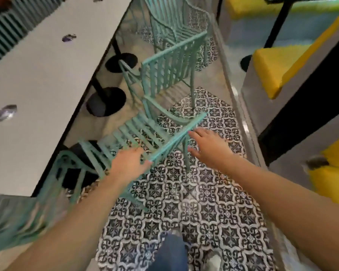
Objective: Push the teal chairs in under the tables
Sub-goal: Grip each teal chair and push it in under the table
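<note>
Nearest teal chair (145,133) sits beside the white table (47,75), seat part under its edge, backrest twd the person. Left hand (129,163) open, fingers at the top rail; right hand (207,145) open, fingertips just beside the rail's other end, contact unclear.

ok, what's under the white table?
Under the white table edge: two black round pedestal bases on pale floor, plus the front of the nearest teal chair. Anything farther in is covered by the tabletop.

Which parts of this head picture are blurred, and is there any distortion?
Head view: the teal chair at lower left is smeared by motion; the nearest chair and both hands are soft; the wide lens bends the white table edge; lighting is even.
</note>
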Demonstrator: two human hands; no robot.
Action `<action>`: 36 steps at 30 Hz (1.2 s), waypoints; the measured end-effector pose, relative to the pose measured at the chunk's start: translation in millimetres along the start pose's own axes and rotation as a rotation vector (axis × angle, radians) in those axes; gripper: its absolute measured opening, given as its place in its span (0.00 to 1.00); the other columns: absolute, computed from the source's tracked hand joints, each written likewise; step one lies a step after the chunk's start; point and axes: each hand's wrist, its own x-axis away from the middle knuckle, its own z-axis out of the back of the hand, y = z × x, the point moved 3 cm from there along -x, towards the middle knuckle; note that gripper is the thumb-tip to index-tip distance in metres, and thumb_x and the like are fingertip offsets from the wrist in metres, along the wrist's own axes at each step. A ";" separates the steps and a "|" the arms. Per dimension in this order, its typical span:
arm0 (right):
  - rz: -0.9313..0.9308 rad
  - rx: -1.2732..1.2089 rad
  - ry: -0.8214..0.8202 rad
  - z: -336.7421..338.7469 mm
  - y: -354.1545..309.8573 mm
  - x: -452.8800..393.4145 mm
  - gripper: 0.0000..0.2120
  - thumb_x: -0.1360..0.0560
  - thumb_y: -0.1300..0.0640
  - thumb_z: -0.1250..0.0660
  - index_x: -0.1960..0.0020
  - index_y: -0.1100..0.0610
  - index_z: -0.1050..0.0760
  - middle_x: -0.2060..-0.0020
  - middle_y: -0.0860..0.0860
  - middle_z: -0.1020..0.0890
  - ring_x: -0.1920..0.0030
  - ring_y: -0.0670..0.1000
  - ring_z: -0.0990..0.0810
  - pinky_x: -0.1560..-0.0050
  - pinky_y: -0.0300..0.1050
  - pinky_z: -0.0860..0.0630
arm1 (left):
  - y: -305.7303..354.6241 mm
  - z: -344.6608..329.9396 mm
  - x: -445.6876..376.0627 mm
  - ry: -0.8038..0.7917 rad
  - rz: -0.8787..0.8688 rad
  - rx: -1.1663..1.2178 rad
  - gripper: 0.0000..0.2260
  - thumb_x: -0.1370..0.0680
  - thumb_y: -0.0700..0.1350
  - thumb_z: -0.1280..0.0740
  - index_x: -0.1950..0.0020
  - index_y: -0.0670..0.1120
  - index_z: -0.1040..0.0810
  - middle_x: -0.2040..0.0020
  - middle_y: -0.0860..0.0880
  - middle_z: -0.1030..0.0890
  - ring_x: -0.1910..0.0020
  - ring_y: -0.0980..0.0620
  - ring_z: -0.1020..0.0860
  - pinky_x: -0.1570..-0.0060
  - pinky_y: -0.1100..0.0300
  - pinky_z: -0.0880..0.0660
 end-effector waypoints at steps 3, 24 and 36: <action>0.104 0.009 -0.067 -10.7 1.6 -41.9 0.30 0.22 0.40 0.46 0.23 0.48 0.47 0.25 0.51 0.41 0.24 0.55 0.44 0.26 0.59 0.43 | -15.7 -27.7 -0.5 -0.156 0.062 0.124 0.30 0.23 0.68 0.43 0.29 0.49 0.30 0.32 0.48 0.26 0.40 0.48 0.24 0.45 0.52 0.23; 0.543 0.280 -0.554 -59.7 8.1 -163.2 0.24 0.24 0.35 0.50 0.38 0.46 0.29 0.47 0.44 0.22 0.42 0.48 0.25 0.34 0.54 0.31 | -46.3 -78.1 13.4 -0.248 0.498 0.625 0.21 0.19 0.62 0.49 0.45 0.52 0.21 0.68 0.55 0.26 0.75 0.62 0.31 0.74 0.69 0.34; 0.629 0.269 -0.530 -38.8 75.8 -220.8 0.38 0.36 0.26 0.61 0.39 0.42 0.28 0.47 0.41 0.22 0.44 0.45 0.24 0.33 0.57 0.32 | 27.5 -67.3 -27.9 -0.226 0.615 0.736 0.24 0.18 0.61 0.50 0.49 0.46 0.20 0.63 0.50 0.23 0.71 0.57 0.29 0.71 0.64 0.30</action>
